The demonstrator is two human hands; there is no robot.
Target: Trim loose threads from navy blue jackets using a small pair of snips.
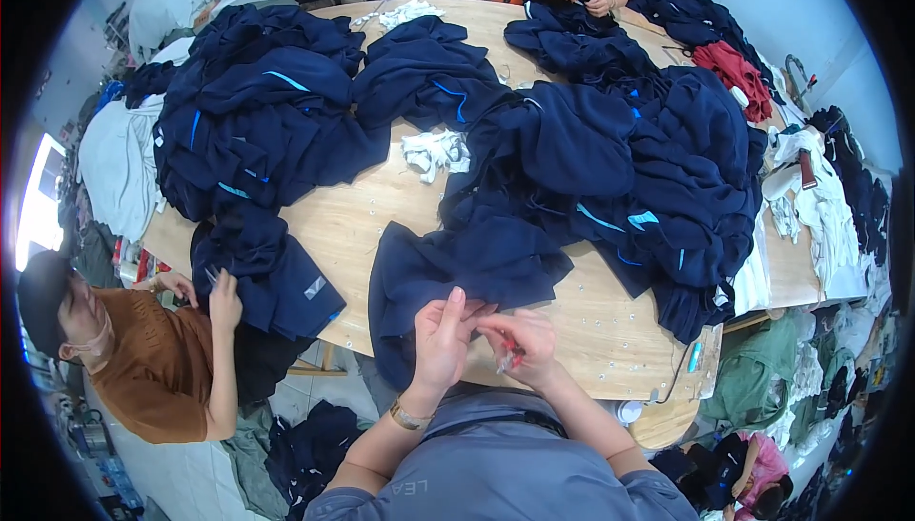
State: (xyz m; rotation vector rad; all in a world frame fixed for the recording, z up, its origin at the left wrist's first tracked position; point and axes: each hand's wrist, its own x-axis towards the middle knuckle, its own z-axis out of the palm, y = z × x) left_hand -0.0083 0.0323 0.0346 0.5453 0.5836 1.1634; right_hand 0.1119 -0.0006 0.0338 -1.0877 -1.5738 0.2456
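Pale wood spreads out as a wide table (334, 221), its top scattered with tiny light specks and loaded with dark cloth. Right before me, near the edge, lies a navy garment (467, 264), spread over the wood with one part hanging down at my left. Above its near side I have both hands raised. My right hand (529, 342) is closed around a small red tool (512, 357), mostly hidden by my fingers, so I cannot tell its full shape. My left hand (440, 338) has its thumb pointing up and its fingers bent toward my right fingertips; whether it pinches anything, I cannot tell. A bracelet-like watch (410, 416) sits on my left wrist. Beyond the garment rises a big navy heap (610, 159) with light-blue trims, and farther left stands another navy pile (257, 92). White scraps (436, 152) lie between them. At my left, a co-worker in a brown top (157, 359) handles a navy piece (281, 278). Red cloth (732, 78) lies toward the far right.
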